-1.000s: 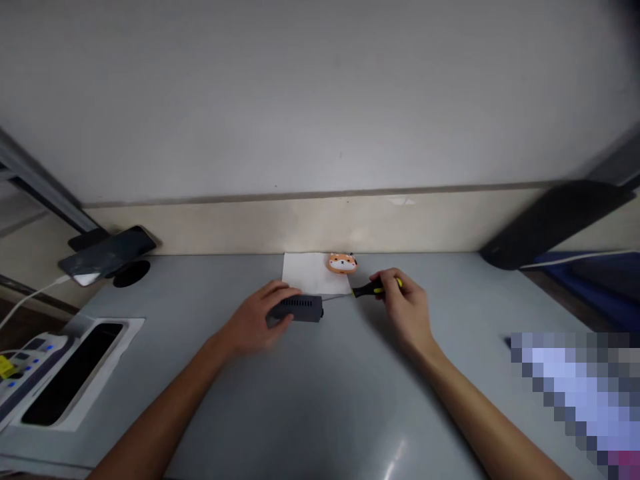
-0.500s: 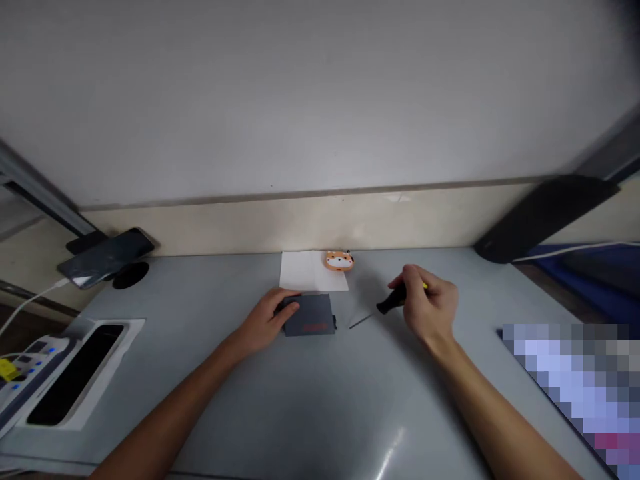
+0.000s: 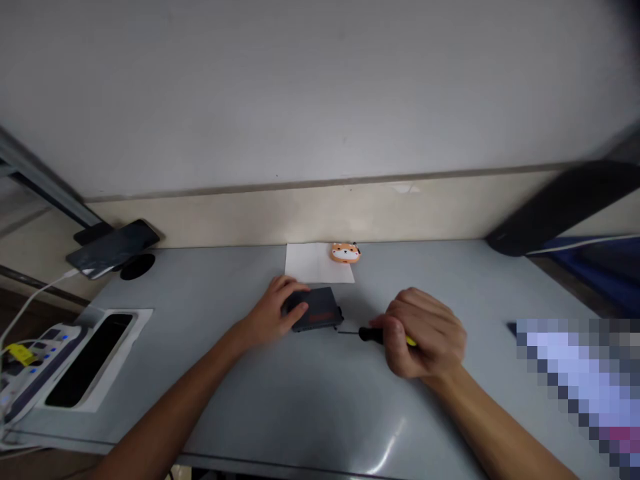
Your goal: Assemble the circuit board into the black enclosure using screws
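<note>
A flat dark grey box with faint red lettering on top lies on the grey desk. My left hand grips its left end, thumb on the top face and fingers over the far edge. In my right hand, closed in a fist, is a screwdriver with a black and yellow handle. Its thin shaft points left, and the tip is at or very near the box's right front corner; whether it touches, I cannot tell. A small dark part sticks out from the box's right side.
Behind the box lie a sheet of white paper and an orange animal-face case. On the left are a propped phone, a phone lying flat and a power strip. A dark cylindrical object leans at the back right.
My right hand has turned over and moved down, bringing the screwdriver level and its tip left to the box. The box is slightly tilted under my left hand. The view has shifted a little.
</note>
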### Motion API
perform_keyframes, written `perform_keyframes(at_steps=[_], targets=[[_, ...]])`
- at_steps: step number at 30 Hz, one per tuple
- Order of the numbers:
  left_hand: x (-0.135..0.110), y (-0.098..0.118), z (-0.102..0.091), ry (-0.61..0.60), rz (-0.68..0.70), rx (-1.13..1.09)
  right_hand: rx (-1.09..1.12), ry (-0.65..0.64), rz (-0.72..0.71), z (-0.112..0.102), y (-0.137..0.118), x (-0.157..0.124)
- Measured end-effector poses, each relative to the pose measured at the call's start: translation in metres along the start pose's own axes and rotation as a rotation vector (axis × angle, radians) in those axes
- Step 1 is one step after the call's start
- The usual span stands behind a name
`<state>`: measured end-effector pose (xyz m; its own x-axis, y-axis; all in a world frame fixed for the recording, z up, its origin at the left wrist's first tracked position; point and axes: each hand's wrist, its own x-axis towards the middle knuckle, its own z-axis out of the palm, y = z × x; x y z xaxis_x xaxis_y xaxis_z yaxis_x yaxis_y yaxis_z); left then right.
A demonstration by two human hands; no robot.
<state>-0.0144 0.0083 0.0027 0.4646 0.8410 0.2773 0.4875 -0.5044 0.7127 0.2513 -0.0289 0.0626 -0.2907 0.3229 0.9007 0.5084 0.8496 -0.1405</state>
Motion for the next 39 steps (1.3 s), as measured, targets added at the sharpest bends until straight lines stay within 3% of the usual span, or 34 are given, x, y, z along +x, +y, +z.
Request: perform_keyframes(at_steps=[4, 8, 18, 39], targets=[[-0.001, 0.001, 0.000, -0.032, -0.003, -0.004, -0.049, -0.031, 0.052, 0.005, 0.006, -0.001], [0.001, -0.001, 0.004, 0.011, -0.019, -0.005, -0.011, -0.037, 0.101, 0.013, 0.005, -0.004], [0.000, -0.006, 0.010, 0.091, 0.052, 0.038, 0.089, -0.132, -0.003, 0.030, -0.016, -0.012], [0.002, -0.006, 0.008, 0.107, 0.138, 0.105, 0.045, -0.101, 0.083, 0.029, -0.015, -0.008]])
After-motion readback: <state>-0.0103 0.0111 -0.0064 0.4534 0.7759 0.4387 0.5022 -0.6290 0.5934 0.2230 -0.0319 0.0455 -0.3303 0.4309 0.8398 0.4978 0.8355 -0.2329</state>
